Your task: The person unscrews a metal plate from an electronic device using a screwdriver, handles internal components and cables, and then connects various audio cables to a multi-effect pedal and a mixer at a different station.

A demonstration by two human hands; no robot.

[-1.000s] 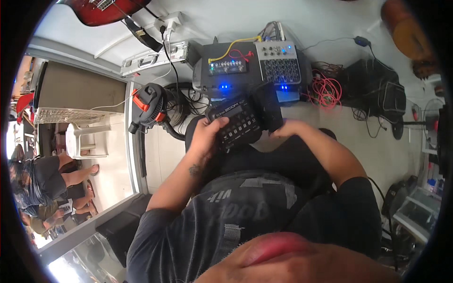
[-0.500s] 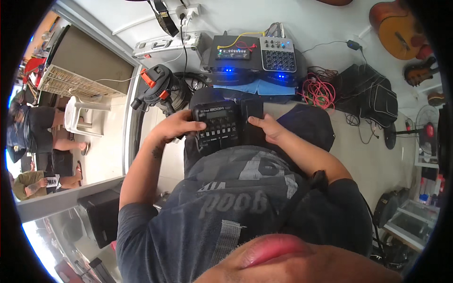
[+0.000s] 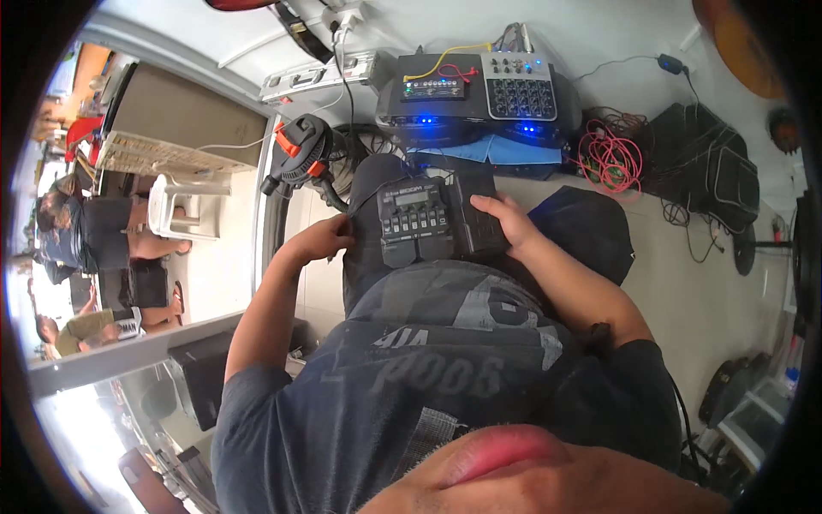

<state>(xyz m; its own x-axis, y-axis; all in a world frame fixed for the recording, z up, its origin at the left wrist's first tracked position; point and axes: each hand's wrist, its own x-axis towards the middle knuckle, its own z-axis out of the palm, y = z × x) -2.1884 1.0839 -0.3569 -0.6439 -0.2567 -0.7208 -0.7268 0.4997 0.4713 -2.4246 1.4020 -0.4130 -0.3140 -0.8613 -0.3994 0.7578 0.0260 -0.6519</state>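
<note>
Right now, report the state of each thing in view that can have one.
Effects unit, face up
Left hand, apart from the effects unit
Right hand, gripping the effects unit's right side
Mixer, lit
Pedal strip, lit
Silver case, shut
Pink cable, loosely coiled

A wide dark cabinet (image 3: 402, 111) with blue lights carried the grey mixer (image 3: 519, 101); on the same top, left of the mixer, lay a slim black pedal strip (image 3: 434, 89). The pale floor (image 3: 676, 283) bore a red cable tangle (image 3: 610, 163) right of the mixer, a black bag (image 3: 698, 171) farther right, and an orange-and-black vacuum cleaner (image 3: 301, 152) to its left. Nearer the person than the mixer, the lap (image 3: 582, 231) supported a black pedal unit (image 3: 417, 212).
</note>
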